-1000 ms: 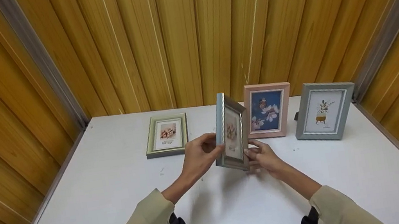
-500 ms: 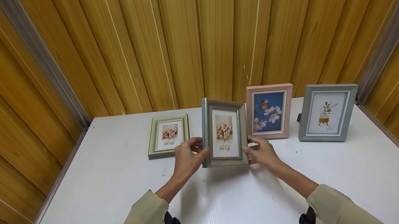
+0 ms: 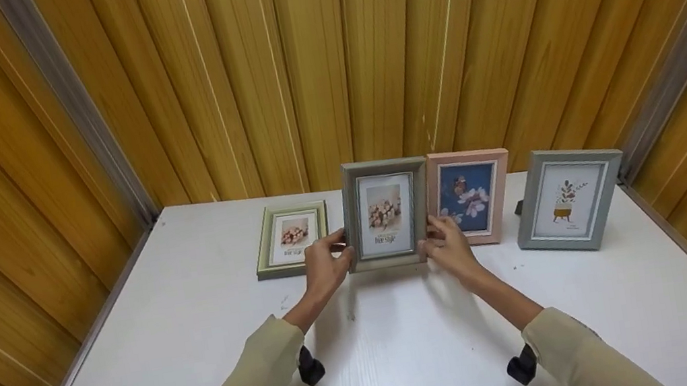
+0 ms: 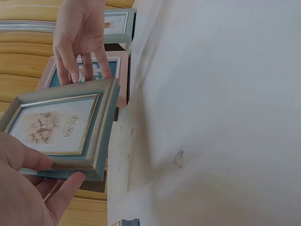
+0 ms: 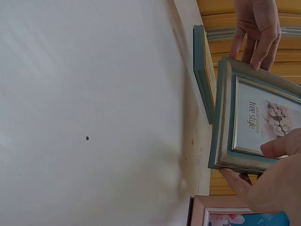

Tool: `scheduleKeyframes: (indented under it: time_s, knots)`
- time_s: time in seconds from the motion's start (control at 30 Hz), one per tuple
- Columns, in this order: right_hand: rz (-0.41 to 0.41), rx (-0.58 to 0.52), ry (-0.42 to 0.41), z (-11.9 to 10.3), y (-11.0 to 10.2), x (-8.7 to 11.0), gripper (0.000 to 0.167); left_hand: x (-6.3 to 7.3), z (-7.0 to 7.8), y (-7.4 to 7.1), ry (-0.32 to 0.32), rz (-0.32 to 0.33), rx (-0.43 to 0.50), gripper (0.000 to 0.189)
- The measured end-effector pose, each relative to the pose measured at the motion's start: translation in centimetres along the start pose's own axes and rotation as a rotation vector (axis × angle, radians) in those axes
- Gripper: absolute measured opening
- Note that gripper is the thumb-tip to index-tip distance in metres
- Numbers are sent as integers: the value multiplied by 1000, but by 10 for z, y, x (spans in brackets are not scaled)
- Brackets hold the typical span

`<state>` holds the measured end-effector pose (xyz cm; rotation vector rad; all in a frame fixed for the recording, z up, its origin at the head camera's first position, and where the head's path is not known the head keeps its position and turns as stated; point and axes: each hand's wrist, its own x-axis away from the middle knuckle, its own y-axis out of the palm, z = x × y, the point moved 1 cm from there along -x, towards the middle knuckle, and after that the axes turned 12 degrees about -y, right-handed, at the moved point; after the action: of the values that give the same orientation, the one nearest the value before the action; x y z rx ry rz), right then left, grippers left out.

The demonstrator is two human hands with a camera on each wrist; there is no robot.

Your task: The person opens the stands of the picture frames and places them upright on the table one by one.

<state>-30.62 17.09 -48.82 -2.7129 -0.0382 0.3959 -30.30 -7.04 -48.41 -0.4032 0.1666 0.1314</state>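
Observation:
Upright between my two hands is a grey-green picture frame [image 3: 387,213] with a pink bouquet print, its front towards me. My left hand [image 3: 326,268] grips its left side near the bottom, thumb in front. On the other side my right hand [image 3: 454,250] pinches the lower right edge. In the left wrist view the left thumb lies over the border of the picture frame [image 4: 51,127]; the right fingers touch the opposite edge. Whether its bottom touches the table cannot be told. It partly covers a pink picture frame [image 3: 502,196] with a blossom print.
A light green picture frame [image 3: 267,249] lies flat on the white table [image 3: 203,350] at the left. At the right stands a grey-green picture frame [image 3: 602,195] with a potted-plant print. Wood-patterned walls [image 3: 311,68] rise behind and beside the table.
The held picture frame has turned from edge-on to face me and moved slightly away towards the back. Both hands have kept hold of it and shifted with it.

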Motion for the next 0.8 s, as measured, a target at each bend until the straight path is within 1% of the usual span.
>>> scheduleKeyframes:
  time_s: [0.07, 0.17, 0.33, 0.43, 0.5, 0.6, 0.67, 0.8]
  knots:
    - [5, -1, -23, 1, 0, -3, 67, -8, -6, 4, 14, 11, 8, 41]
    - [10, -15, -64, 3, 0, -7, 68, -20, -14, 8, 52, 23, 21, 40]
    - [-22, -23, -102, 9, 3, -14, 71, -38, -23, 14, 83, 24, 70, 38]
    - [-40, -36, -106, 12, 6, -18, 74, -44, -28, 19, 77, 23, 99, 39]
    - [-42, -74, -103, 13, 7, -21, 78, -48, -32, 23, 73, 23, 118, 39]
    - [-32, -106, -106, 15, 9, -25, 80, -52, -36, 28, 42, 19, 145, 39]
    - [-21, -109, -107, 16, 11, -28, 79, -53, -39, 31, 23, 15, 142, 39]
    - [-12, -70, -110, 19, 13, -30, 76, -56, -42, 33, -11, 11, 107, 38]
